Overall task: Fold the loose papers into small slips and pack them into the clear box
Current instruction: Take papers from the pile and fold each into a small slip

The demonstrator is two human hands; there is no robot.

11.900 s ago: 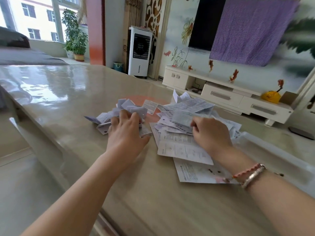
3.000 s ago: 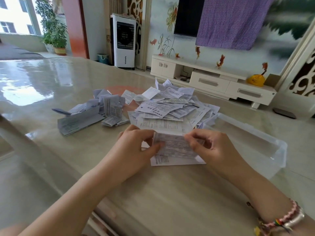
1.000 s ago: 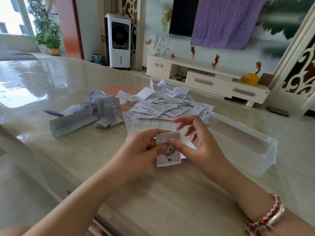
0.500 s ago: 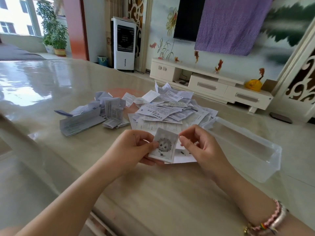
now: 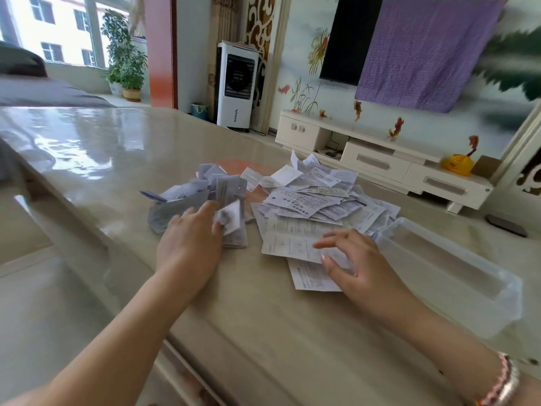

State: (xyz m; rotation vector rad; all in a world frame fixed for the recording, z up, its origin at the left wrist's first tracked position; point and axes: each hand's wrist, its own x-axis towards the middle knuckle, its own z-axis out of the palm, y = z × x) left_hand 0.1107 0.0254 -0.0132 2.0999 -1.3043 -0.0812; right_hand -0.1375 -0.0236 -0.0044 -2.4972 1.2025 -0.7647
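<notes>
A heap of loose printed papers point(image 5: 310, 200) lies at the middle of the table. To its left sits a smaller pile of folded slips point(image 5: 187, 197). My left hand point(image 5: 190, 244) reaches over that pile and pinches a small folded slip point(image 5: 231, 216) between thumb and fingers. My right hand point(image 5: 354, 265) hovers with spread, relaxed fingers on the nearest flat sheet point(image 5: 292, 244) of the heap. The clear box point(image 5: 456, 273) stands to the right of the heap, and I see no slips in it.
The glossy beige table point(image 5: 102, 153) has its near edge running diagonally under my forearms. Beyond the table stand a white TV cabinet point(image 5: 377, 162), a white air cooler point(image 5: 237, 86) and a wall TV half covered by a purple cloth.
My left hand has carried the folded slip leftward to the folded pile. My right hand let go of it and moved down onto the loose sheets.
</notes>
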